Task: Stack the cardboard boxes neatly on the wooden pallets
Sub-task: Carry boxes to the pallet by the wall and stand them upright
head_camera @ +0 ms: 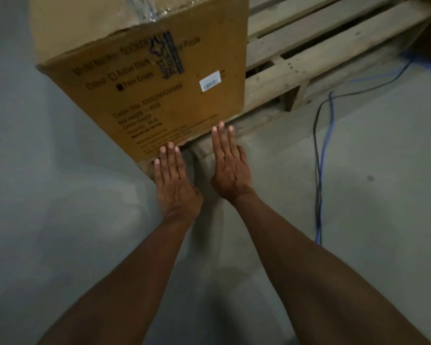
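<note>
A large brown cardboard box [144, 70] with black print and a white barcode label sits at the near left corner of a wooden pallet [316, 53]. Clear tape runs along its top seam. My left hand [174, 180] lies flat with straight fingers, its fingertips at the box's lower front edge. My right hand [230, 168] is also flat with fingers straight, its fingertips near the box's bottom right edge where it meets the pallet. Neither hand holds anything.
Grey concrete floor [358, 220] surrounds the pallet. A blue cable and a black cable [320, 170] run across the floor to the right of my right arm. A dark object sits at the top right corner beyond the pallet.
</note>
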Demonstrator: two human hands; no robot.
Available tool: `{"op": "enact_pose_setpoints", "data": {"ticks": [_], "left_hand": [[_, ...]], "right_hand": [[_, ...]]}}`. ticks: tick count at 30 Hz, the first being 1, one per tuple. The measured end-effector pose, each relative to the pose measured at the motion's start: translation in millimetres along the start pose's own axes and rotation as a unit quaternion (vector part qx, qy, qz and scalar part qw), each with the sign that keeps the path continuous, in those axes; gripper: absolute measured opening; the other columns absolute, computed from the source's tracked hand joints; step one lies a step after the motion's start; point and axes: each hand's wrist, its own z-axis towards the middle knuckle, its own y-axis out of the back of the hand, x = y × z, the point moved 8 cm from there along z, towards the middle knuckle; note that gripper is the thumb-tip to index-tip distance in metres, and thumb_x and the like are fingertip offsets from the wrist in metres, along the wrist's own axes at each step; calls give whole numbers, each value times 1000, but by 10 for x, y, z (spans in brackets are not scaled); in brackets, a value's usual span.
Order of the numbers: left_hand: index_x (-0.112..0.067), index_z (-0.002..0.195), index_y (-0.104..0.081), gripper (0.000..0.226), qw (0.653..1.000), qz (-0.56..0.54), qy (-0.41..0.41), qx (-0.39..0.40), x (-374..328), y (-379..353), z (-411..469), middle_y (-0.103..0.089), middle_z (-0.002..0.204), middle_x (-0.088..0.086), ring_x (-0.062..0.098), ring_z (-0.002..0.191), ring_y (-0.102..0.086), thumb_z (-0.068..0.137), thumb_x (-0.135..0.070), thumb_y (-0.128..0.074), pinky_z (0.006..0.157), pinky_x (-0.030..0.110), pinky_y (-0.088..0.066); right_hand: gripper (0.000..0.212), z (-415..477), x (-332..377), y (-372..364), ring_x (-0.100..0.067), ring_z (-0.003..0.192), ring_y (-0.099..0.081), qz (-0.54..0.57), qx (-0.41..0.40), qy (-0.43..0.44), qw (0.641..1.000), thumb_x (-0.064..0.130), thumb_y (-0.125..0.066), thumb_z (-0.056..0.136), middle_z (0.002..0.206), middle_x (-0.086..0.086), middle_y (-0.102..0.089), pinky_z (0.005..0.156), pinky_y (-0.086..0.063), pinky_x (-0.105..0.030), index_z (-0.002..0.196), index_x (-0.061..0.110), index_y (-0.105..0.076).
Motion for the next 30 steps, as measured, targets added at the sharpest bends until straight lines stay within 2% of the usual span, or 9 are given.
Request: {"op": "enact_pose_setpoints", "data": {"ticks": [5, 11, 17, 26, 30], "left_hand": [[2, 154, 21, 101, 999, 44, -8, 11, 49, 14, -11, 29, 162, 18, 31, 152, 23, 92, -43, -44, 126, 47, 6], [1, 157, 15, 102, 998, 49, -42, -19, 153, -63, 22, 26, 164, 17, 29, 153, 23, 91, -44, -49, 126, 46, 9], [0, 154, 23, 94, 990, 115, -85, -1, 263, -28, 22, 34, 160, 17, 30, 151, 28, 95, -48, -34, 126, 46, 8], [0, 152, 27, 93, 985, 145, -96, -9, 304, -33, 40, 39, 158, 17, 30, 148, 32, 97, -49, -30, 125, 46, 12], [-1, 153, 25, 96, 988, 118, -100, 0, 320, -13, 29, 37, 159, 16, 30, 149, 30, 96, -52, -32, 125, 46, 9]], "right_hand": [[101, 70, 80, -14, -24, 156, 16, 9, 10, 4, 1000, 24, -57, 88, 168, -4, 20, 124, -20, -49, 161, 14, 13], [102, 104, 127, -125, -25, 155, 20, 20, 16, -8, 1000, 26, -55, 91, 167, -5, 26, 126, -14, -48, 158, 13, 20], [106, 108, 161, -130, -26, 154, 22, 12, 50, -11, 999, 28, -57, 89, 165, -7, 29, 126, -14, -48, 158, 12, 21], [117, 133, 149, -219, -26, 153, 24, -19, 61, -18, 998, 36, -65, 86, 163, -8, 34, 125, -17, -50, 156, 11, 26], [117, 158, 134, -206, -26, 153, 24, -29, 83, -20, 996, 37, -64, 86, 163, -6, 35, 125, -15, -52, 156, 13, 26]]}}
